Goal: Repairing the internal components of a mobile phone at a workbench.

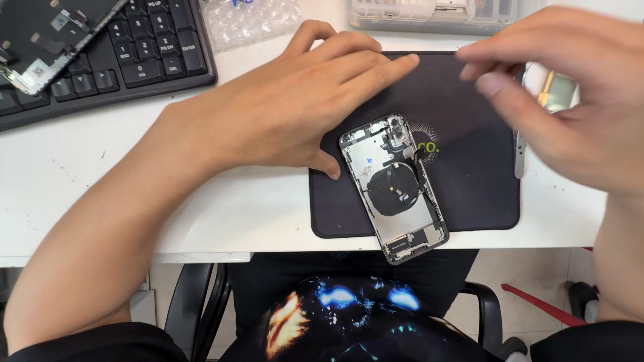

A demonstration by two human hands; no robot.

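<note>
**Phone chassis lies opened on the mat, both hands empty around it**

Phone chassis (394,188) sits face-up and screenless on the dark work mat (469,174), tilted so that its lower end hangs just past the mat's near edge. Its inside is bare to view: a round black coil in the middle, flex cables and small boards toward both ends, a camera module at the top. The front panel is already off; the inner parts seen here remain in their places, so the stripping looks only partly done.

The left hand (295,100) lies flat and spread, palm down, across the mat's upper left corner, its thumb resting just beside the chassis's top left edge. It grips nothing. The right hand (577,87) hovers above the mat's right side, blurred, with fingers loosely curled and thumb near forefinger; whether something tiny is pinched there cannot be told.

A black keyboard (134,60) lies at the upper left with a detached screen panel (47,33) resting on it. Bubble wrap (248,20) and a clear parts box (436,13) stand along the far edge of the white table (221,201).
</note>
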